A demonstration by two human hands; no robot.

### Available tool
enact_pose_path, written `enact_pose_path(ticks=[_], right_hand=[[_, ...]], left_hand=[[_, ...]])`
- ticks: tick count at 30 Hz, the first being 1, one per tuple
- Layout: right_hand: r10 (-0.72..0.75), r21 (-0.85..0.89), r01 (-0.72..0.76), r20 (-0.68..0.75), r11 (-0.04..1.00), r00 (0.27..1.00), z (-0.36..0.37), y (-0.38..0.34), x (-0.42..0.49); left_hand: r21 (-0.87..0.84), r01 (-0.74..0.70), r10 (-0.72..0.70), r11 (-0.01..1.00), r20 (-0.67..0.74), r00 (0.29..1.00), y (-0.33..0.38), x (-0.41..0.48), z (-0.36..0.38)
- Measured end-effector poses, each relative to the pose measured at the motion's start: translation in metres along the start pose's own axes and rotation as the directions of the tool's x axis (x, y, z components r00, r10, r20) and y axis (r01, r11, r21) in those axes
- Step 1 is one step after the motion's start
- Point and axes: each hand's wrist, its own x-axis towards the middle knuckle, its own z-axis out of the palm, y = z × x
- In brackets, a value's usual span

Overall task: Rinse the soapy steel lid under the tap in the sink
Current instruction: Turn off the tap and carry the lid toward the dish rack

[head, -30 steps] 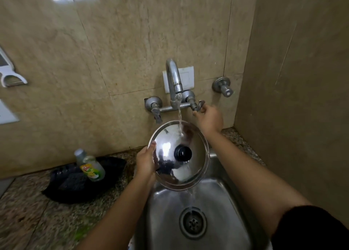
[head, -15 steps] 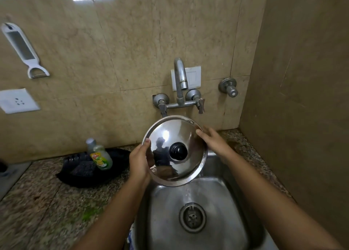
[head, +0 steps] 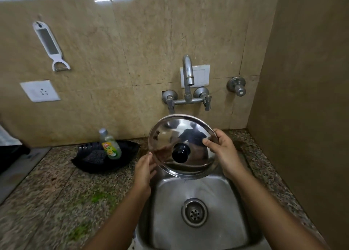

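Steel lid [head: 175, 134] is hanging tilted over the sink [head: 219, 193], below the tap [head: 187, 70], knob twd camera. R hand [head: 225, 155] is gripping its right rim, thumb on top; L hand [head: 144, 169] is touching lower-left rim w/ straightish fingers.

Soap bottle [head: 110, 145] rests in black tray [head: 88, 164]; peeler [head: 49, 43] hangs above.

Quick count: one steel lid [head: 166, 136], two hands [head: 144, 169] [head: 225, 155], one tap [head: 188, 74], one sink [head: 170, 202], one soap bottle [head: 110, 145], one tray [head: 90, 162], one peeler [head: 50, 43].
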Motion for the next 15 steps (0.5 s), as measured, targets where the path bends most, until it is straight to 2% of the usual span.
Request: enact_pose_path(ticks=[4,7,11,15], right_hand=[[-0.032,0.003,0.032,-0.036,0.999,0.999,0.018,-0.007,0.006],[-0.007,0.067,0.012,-0.075,0.998,0.997,0.039,-0.01,0.015],[0.124,0.24,-0.089,-0.135,0.967,0.983,0.09,-0.004,0.023],[0.302,0.425,-0.21,-0.162,0.88,0.939,0.159,0.003,0.028]], left_hand=[[0.029,-0.029,0.03,0.999,-0.027,0.999,0.014,0.0,-0.023],[0.037,-0.031,0.032,0.999,-0.017,0.999,0.028,0.006,-0.048],[-0.025,-0.009,0.008,1.0,-0.041,0.999,0.046,0.022,-0.091],[-0.08,-0.006,0.002,0.997,-0.053,0.999,0.074,0.04,-0.146]])
